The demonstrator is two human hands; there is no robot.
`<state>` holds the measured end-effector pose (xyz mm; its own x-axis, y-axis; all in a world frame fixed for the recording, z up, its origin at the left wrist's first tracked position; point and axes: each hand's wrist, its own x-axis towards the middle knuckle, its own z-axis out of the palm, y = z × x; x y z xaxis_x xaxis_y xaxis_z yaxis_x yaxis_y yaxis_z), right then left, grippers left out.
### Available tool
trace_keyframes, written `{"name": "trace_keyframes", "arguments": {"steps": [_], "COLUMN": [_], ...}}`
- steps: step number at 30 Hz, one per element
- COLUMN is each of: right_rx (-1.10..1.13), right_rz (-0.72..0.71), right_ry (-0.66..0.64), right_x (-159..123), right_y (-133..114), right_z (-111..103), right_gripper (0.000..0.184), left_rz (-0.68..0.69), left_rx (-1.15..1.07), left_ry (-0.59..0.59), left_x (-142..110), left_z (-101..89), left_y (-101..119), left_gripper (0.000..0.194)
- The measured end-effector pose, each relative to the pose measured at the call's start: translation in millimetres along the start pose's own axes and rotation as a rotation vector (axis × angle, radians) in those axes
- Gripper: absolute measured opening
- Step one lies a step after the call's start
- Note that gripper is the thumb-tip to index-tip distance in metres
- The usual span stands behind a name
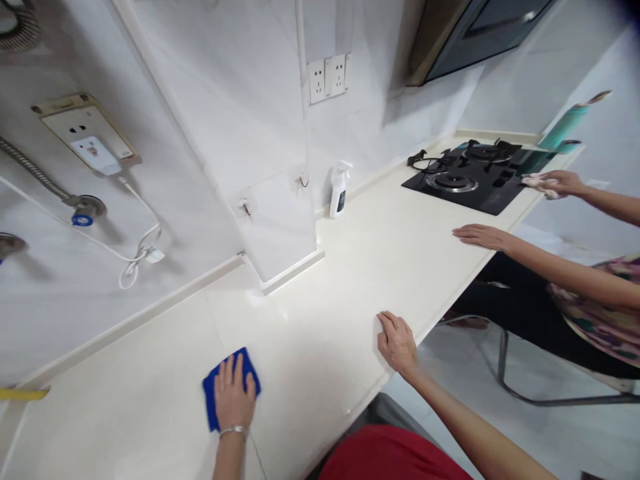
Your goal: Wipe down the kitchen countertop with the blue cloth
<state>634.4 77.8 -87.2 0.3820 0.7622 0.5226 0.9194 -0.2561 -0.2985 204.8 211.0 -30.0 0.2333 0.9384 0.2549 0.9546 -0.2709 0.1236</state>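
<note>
A folded blue cloth [209,395] lies on the white countertop [310,373]. My left hand [235,395] presses flat on top of it, fingers stretched out and somewhat apart; a bracelet circles that wrist. Part of the cloth is hidden beneath the palm. Near the counter's front edge, my right hand [399,343] rests palm down on the bare surface, its fingers extended and slightly bent, holding nothing.
A white spray bottle [340,191] stands against the wall. Farther right is a black gas hob [470,179]. Beside it, another person's hand [563,183] holds a pale cloth [543,182]; their other hand [483,235] rests on the counter. A plugged-in cable [145,210] hangs at left.
</note>
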Motion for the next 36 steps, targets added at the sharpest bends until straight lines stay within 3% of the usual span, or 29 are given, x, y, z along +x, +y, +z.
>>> {"name": "trace_keyframes", "arguments": {"steps": [2, 4, 6, 9, 13, 18, 23, 26, 28, 31, 36], "right_rx": [0.015, 0.038, 0.066, 0.107, 0.136, 0.143, 0.149, 0.135, 0.111, 0.075, 0.085], "right_rz": [0.007, 0.021, 0.036, 0.052, 0.077, 0.080, 0.063, 0.047, 0.041, 0.013, -0.091], "right_ry": [0.004, 0.014, 0.023, 0.039, 0.062, 0.048, 0.064, 0.046, 0.039, 0.045, -0.060], "right_x": [0, 1, 1, 2, 2, 2, 1, 2, 4, 6, 1], "right_y": [0, -1, -1, -2, -1, 1, 1, -1, -2, -4, 20], "right_z": [-1, -1, -1, -1, -1, 0, 1, 1, 1, -2, -15], "right_gripper": [0.052, 0.051, 0.050, 0.051, 0.050, 0.050, 0.048, 0.049, 0.050, 0.053, 0.051], "left_rz": [-0.088, -0.154, -0.213, -0.287, -0.158, 0.154, 0.366, 0.520, 0.584, 0.561, 0.515], "left_rx": [0.020, 0.025, 0.031, 0.060, 0.037, -0.076, -0.192, -0.262, -0.296, -0.310, -0.306], "left_ry": [0.017, 0.020, 0.024, 0.054, 0.033, -0.050, -0.179, -0.211, -0.211, -0.204, -0.236], "left_x": [11, 23, 35, 50, 70, 82, 48, 11, -10, -27, -39], "left_z": [-5.0, -5.9, -2.5, 7.5, 23.7, 42.6, 45.7, 48.0, 50.7, 50.7, 34.5], "left_y": [-28, -43, -44, -27, 21, 121, 232, 276, 292, 300, 282], "left_gripper": [0.056, 0.059, 0.061, 0.063, 0.062, 0.057, 0.058, 0.063, 0.066, 0.065, 0.067]}}
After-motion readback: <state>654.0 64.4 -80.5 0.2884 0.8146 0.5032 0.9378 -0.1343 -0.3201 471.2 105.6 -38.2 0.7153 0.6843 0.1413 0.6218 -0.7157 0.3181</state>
